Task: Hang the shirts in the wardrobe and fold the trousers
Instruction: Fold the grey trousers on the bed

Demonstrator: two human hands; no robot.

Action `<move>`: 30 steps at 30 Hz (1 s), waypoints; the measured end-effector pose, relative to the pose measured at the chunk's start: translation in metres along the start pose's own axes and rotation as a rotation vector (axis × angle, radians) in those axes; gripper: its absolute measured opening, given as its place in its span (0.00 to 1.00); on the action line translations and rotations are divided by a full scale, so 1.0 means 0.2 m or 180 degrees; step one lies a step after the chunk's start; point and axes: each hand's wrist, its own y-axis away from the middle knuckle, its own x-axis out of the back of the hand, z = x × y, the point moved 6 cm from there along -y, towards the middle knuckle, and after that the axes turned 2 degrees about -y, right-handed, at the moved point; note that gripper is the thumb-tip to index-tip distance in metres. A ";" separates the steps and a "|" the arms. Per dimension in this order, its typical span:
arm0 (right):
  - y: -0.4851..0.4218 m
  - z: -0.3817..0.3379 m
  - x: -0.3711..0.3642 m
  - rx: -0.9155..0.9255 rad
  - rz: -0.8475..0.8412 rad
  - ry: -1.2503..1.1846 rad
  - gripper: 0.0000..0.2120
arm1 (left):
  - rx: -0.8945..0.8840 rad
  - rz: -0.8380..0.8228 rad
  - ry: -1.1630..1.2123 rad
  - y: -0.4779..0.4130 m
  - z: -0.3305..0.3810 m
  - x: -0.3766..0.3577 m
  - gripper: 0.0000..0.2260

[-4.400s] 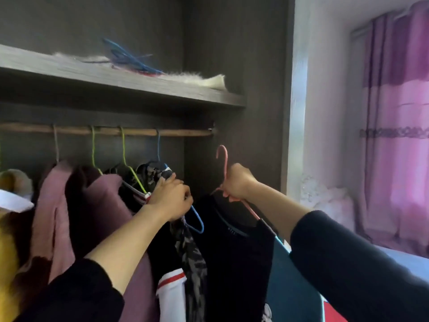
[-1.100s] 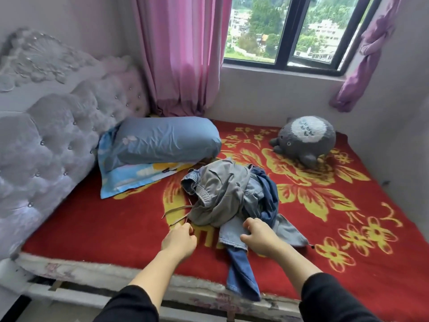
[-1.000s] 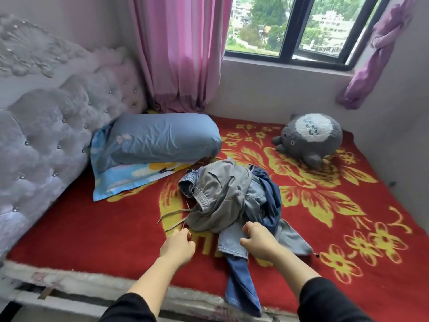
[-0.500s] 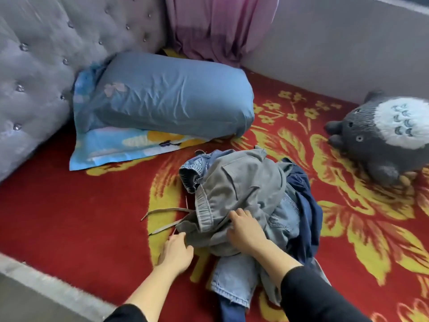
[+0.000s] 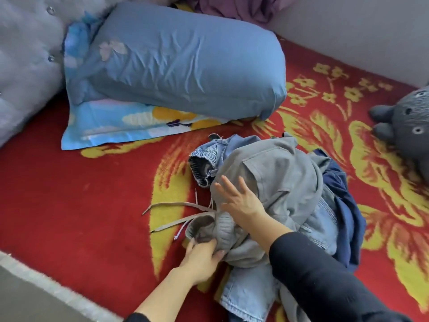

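A heap of trousers lies on the red flowered blanket (image 5: 69,194). Grey drawstring trousers (image 5: 278,177) sit on top, over light blue jeans (image 5: 322,224) and a dark navy garment (image 5: 348,205). My left hand (image 5: 202,256) pinches the grey trousers' elastic waistband at the heap's near left edge. My right hand (image 5: 239,201) lies on the grey trousers with its fingers spread and straight. The grey drawstrings (image 5: 176,212) trail to the left on the blanket.
A blue pillow (image 5: 185,61) lies on a patterned pillowcase (image 5: 120,124) behind the heap. A grey tufted headboard (image 5: 25,66) stands at the left. A grey plush toy (image 5: 406,122) sits at the right edge. The bed's near edge (image 5: 46,287) runs at lower left.
I turned from the wardrobe to the bed and leaned in over the heap. My left hand took hold of the grey waistband; my right hand opened and spread on the grey trousers.
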 end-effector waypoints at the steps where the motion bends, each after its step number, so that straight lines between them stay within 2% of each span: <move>1: 0.00 0.01 -0.01 -0.0044 -0.0072 0.0131 0.24 | 0.0028 -0.0117 0.0195 0.02 -0.01 -0.01 0.18; 5: 0.09 0.06 -0.05 -0.0399 -0.0290 -0.0243 0.18 | 0.0018 -0.0334 0.1018 0.12 0.00 0.00 0.21; 8: 0.20 0.06 -0.02 -0.0807 0.0165 -0.0952 0.17 | 0.0074 -0.0284 0.1234 0.20 -0.01 0.05 0.18; 10: 0.30 0.08 0.00 -0.1149 0.0531 -0.1372 0.16 | 0.0215 -0.0157 0.1037 0.25 -0.07 0.09 0.18; 13: 0.48 0.12 0.03 -0.1466 0.1002 -0.1756 0.13 | 0.0591 0.0383 0.0222 0.34 -0.15 0.20 0.25; 15: 0.65 0.14 0.09 -0.1654 0.1444 -0.2098 0.09 | 0.0719 0.0742 -0.0048 0.39 -0.13 0.29 0.29; 17: 0.84 0.17 0.14 -0.1896 0.1789 -0.2325 0.02 | 0.0820 0.0836 -0.0139 0.44 -0.06 0.35 0.35; 18: 0.93 0.18 0.14 -0.1957 0.1801 -0.2393 0.04 | 0.0875 0.0785 -0.0191 0.46 -0.03 0.37 0.38; 19: 1.02 0.19 0.13 -0.1927 0.1638 -0.2417 0.07 | 0.0887 0.0695 -0.0272 0.48 0.02 0.37 0.38; 20: 1.10 0.18 0.11 -0.1857 0.1372 -0.2402 0.15 | 0.0851 0.0584 -0.0385 0.50 0.07 0.37 0.33; 22: 1.26 0.15 0.04 -0.1811 0.0620 -0.2302 0.38 | 0.0760 0.0330 -0.0614 0.54 0.19 0.36 0.19; 23: 1.34 0.13 -0.01 -0.1865 0.0276 -0.2211 0.43 | 0.0739 0.0153 -0.0674 0.57 0.25 0.33 0.15; 24: 1.42 0.09 -0.06 -0.1973 -0.0023 -0.2077 0.44 | 0.0715 -0.0071 -0.0659 0.59 0.30 0.28 0.14; 25: 1.48 0.06 -0.12 -0.2081 -0.0259 -0.1851 0.40 | 0.0691 -0.0317 -0.0614 0.61 0.35 0.22 0.14; 27: 1.59 0.01 -0.20 -0.2273 -0.0431 -0.1666 0.21 | 0.0634 -0.0705 -0.0631 0.65 0.43 0.14 0.16; 28: 1.65 0.01 -0.24 -0.2448 -0.0474 -0.1838 0.14 | 0.0588 -0.0822 -0.0692 0.67 0.46 0.11 0.17; 30: 1.78 0.03 -0.30 -0.2865 -0.0378 -0.2475 0.09 | 0.0379 -0.0813 -0.0704 0.69 0.57 0.09 0.14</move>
